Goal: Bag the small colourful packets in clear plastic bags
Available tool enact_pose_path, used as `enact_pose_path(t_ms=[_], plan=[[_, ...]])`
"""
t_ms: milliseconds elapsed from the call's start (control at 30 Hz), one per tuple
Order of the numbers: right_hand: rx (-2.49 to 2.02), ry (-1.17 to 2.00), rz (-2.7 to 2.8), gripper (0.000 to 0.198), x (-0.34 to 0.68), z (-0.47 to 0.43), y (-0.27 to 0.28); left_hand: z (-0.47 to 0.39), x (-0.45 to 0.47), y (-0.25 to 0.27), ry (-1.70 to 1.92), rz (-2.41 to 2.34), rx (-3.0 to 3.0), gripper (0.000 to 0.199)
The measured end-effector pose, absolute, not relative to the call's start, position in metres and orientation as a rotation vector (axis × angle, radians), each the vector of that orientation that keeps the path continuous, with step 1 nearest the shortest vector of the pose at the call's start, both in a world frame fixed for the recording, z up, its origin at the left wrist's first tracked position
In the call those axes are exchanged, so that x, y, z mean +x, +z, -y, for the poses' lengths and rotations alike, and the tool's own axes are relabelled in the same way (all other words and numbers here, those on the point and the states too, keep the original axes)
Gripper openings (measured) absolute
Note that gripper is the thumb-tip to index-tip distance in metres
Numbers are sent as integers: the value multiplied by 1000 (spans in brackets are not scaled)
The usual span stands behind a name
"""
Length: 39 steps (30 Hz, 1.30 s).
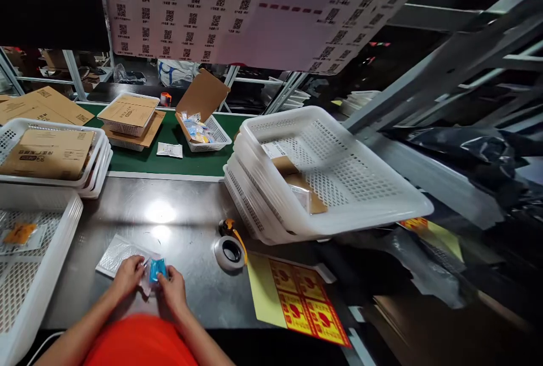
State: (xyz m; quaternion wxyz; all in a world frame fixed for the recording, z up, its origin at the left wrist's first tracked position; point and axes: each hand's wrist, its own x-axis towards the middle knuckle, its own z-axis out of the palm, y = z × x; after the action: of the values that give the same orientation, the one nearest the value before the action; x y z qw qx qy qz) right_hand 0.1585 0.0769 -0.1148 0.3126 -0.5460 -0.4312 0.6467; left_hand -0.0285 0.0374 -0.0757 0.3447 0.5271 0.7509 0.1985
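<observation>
Near the front edge of the metal table (190, 196), both hands work on a small blue packet (158, 270) with clear plastic around it. My right hand (173, 287) pinches the blue packet at its right side. My left hand (128, 275) has its fingers closed on the clear plastic bag (146, 284) just left of the packet. A white bubble mailer (116, 254) lies flat behind and beside my left hand, partly covered by it. What is inside the blue packet cannot be seen.
A tape roll (230, 254) and a yellow-red printed sheet (297, 298) lie to the right. Stacked white baskets (360, 207) stand behind them; more baskets (63, 230) stand at left. On the green belt (169, 168) sit an open carton (207, 94) and a white packet (169, 150).
</observation>
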Motion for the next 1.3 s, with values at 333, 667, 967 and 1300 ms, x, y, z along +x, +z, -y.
enact_pose_path(t_ms=[333, 667, 967, 1300], plan=[[-1638, 1593, 1302, 12, 138, -80, -104, -24, -6, -78, 626, -1913, 1402, 39], [-1592, 1846, 1389, 25, 131, -77, -93, -21, -6, -81, 635, -1962, 1317, 36], [-1595, 1707, 1561, 15, 135, -81, -92, -14, 1, -81, 711, -1873, 1388, 35], [-1430, 1753, 1584, 22, 151, -85, -70, -30, 21, -71, 703, -1900, 1324, 35]])
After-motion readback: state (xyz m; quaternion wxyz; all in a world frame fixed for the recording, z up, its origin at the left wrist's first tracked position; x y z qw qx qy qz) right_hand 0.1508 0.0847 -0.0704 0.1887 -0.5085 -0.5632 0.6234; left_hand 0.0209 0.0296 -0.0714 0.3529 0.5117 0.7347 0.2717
